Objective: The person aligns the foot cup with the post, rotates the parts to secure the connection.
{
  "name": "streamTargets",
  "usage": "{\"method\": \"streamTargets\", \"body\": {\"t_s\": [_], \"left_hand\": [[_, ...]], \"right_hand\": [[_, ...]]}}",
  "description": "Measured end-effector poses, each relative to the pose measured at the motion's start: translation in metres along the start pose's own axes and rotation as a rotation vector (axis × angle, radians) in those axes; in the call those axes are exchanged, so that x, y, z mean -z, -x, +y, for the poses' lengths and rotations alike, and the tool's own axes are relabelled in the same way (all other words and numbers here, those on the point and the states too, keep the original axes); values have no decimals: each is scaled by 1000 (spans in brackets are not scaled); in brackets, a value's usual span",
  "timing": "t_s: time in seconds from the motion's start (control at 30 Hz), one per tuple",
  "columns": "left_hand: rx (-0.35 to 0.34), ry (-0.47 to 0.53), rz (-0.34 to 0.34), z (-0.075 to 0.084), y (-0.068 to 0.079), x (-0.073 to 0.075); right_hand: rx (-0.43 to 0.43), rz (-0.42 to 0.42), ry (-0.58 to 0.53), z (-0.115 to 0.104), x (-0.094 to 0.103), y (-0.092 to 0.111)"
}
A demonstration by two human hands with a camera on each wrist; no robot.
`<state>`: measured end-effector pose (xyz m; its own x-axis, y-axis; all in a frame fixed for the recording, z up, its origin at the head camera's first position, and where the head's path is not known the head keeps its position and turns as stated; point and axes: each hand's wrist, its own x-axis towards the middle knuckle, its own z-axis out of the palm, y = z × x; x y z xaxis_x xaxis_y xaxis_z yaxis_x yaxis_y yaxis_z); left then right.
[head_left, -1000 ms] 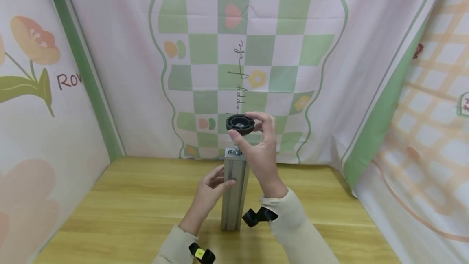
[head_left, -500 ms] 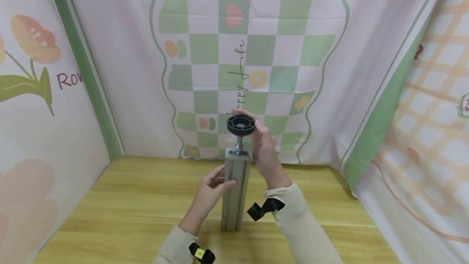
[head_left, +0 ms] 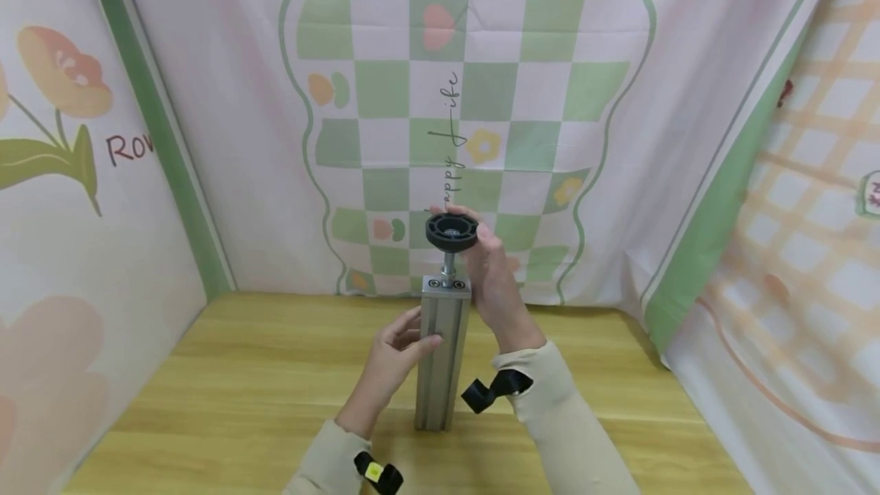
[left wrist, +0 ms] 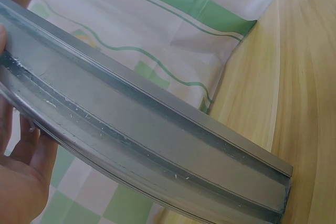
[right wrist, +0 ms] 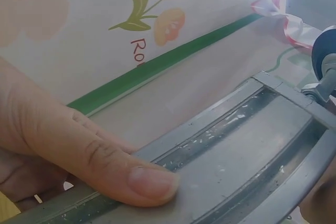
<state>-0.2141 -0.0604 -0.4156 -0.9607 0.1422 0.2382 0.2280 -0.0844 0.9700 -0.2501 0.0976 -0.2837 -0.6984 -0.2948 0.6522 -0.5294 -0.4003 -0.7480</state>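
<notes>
A silver aluminium profile (head_left: 441,365) stands upright on the wooden table. From its bolted end cap rises a threaded stud (head_left: 449,264) carrying a round black levelling foot (head_left: 451,234). My left hand (head_left: 390,363) grips the profile's side about halfway up; the right wrist view shows its thumb (right wrist: 149,184) flat across the face. My right hand (head_left: 500,289) curls round the foot's rim, fingers reaching behind it and thumb at its right edge. Some of those fingers are hidden by the foot. Small shavings dot the profile's grooves (left wrist: 86,114).
The wooden table (head_left: 261,373) spreads out around the profile. A checked curtain (head_left: 385,90) hangs behind it, with a flowered curtain (head_left: 62,250) on the left and an orange plaid one (head_left: 811,235) on the right.
My right thumb has swung from the foot's front round to its right edge, and the fingers have moved behind it, uncovering the stud. The left hand has stayed put.
</notes>
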Motion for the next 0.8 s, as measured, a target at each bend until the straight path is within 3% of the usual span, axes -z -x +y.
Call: {"method": "streamTargets", "body": {"t_s": [0.23, 0.37, 0.6, 0.8], "left_hand": [[4, -1, 0, -1, 0, 0], [1, 7, 0, -2, -1, 1], [-2, -1, 8, -2, 0, 1], [2, -11, 2, -1, 1, 1]], "right_hand": [[42, 58, 98, -1, 2, 4], [51, 149, 214, -2, 0, 11], [121, 279, 301, -6, -13, 16], [148, 363, 482, -11, -21, 15]]}}
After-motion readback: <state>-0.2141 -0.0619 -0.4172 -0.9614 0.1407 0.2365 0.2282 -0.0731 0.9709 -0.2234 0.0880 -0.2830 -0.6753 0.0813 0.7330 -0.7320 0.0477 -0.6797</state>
